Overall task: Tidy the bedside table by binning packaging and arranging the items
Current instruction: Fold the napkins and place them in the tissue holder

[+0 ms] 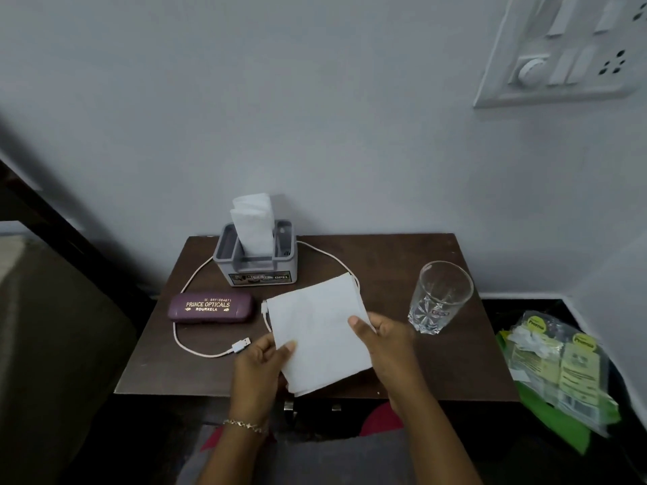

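A folded white paper napkin (317, 330) is held over the front middle of the dark wooden bedside table (402, 267). My left hand (261, 372) pinches its left edge and my right hand (385, 344) pinches its right edge, thumbs on top. Behind it stands a grey tissue holder (257, 262) with white tissues sticking up. A purple spectacle case (211, 307) lies at the left. A white USB cable (210, 351) loops round the case and behind the holder. An empty glass tumbler (439, 297) stands at the right.
Clear and green plastic packaging (560, 372) lies in a dark bin to the right of the table. A switchboard (567, 50) is on the wall at top right. A bed edge (52, 309) is at the left.
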A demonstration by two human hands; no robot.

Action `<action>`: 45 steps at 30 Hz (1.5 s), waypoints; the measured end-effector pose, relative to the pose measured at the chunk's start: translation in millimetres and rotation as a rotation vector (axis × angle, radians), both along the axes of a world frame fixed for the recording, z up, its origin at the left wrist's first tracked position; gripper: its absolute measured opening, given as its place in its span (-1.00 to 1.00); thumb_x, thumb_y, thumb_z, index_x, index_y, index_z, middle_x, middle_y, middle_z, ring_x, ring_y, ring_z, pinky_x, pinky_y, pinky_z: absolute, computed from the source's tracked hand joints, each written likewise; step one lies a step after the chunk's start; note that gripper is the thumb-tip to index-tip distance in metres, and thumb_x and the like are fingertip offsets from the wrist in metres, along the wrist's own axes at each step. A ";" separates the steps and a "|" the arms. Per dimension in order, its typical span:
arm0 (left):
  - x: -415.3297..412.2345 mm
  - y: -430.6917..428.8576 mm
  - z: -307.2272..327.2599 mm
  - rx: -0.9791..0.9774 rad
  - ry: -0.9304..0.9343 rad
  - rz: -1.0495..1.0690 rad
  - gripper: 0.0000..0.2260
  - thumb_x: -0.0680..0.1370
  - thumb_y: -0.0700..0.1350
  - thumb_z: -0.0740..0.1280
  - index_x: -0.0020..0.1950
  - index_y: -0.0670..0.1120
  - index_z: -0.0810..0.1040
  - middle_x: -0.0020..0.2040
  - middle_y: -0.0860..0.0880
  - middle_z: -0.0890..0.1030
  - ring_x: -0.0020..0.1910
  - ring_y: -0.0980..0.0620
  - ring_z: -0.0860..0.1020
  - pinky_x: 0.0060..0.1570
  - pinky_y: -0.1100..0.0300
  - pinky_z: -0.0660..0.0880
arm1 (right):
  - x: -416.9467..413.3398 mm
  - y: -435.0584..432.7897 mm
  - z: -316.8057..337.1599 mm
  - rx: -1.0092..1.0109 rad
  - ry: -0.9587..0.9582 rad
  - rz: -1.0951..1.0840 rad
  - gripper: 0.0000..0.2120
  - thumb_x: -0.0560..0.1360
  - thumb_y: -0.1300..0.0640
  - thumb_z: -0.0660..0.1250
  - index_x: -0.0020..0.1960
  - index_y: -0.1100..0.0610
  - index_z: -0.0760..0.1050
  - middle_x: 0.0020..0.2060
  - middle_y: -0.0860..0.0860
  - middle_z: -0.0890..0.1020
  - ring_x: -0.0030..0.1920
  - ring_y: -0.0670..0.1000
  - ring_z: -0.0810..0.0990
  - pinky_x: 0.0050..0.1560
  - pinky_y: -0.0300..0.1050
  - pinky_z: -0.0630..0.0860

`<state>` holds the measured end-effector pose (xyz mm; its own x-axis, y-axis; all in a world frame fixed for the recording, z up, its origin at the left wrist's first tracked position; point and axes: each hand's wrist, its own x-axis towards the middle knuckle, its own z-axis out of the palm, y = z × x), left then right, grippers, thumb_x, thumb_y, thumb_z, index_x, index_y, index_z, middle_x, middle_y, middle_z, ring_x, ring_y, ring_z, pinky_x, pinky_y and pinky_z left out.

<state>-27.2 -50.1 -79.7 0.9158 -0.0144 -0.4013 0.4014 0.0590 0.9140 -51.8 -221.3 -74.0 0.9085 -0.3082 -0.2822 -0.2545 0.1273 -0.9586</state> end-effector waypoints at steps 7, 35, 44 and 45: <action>9.6 -4.4 -32.1 0.067 0.109 0.025 -0.80 0.51 -0.39 0.26 0.13 -0.37 0.49 -0.25 -0.12 0.63 -0.47 0.15 0.57 -0.42 0.32 0.50 | 6.2 -2.9 -25.0 -0.154 0.140 -0.047 -0.76 0.53 0.24 0.29 0.17 0.06 0.47 -0.04 0.07 0.66 -0.06 -0.03 0.59 -0.12 -0.25 0.46; 14.9 -2.8 -41.1 -0.446 0.334 0.153 -0.86 0.60 -0.30 0.15 -0.04 -0.19 0.50 -0.34 -0.05 0.69 -0.41 0.10 0.66 -0.47 0.27 0.58 | -4.2 -16.6 -14.4 0.379 0.442 -0.015 -0.84 0.55 0.23 0.25 0.09 0.26 0.50 -0.05 0.17 0.60 -0.07 0.13 0.61 -0.16 -0.03 0.60; 13.0 -5.5 -36.8 -0.541 0.358 0.198 -0.74 0.61 -0.30 0.12 0.27 -0.27 0.42 -0.19 -0.11 0.67 -0.39 0.08 0.66 -0.39 0.26 0.61 | -1.5 -11.6 -14.1 0.268 0.488 0.106 -0.80 0.54 0.06 0.30 0.09 0.16 0.51 -0.02 0.09 0.63 -0.12 0.05 0.65 -0.24 -0.10 0.62; 12.7 -5.5 -35.8 -0.538 0.356 0.198 -0.73 0.61 -0.30 0.12 0.29 -0.28 0.40 -0.26 -0.08 0.68 -0.39 0.07 0.66 -0.40 0.25 0.61 | -1.1 -9.9 -13.8 0.245 0.494 0.115 -0.80 0.53 0.05 0.31 0.09 0.14 0.50 -0.03 0.06 0.63 -0.13 0.04 0.65 -0.25 -0.11 0.62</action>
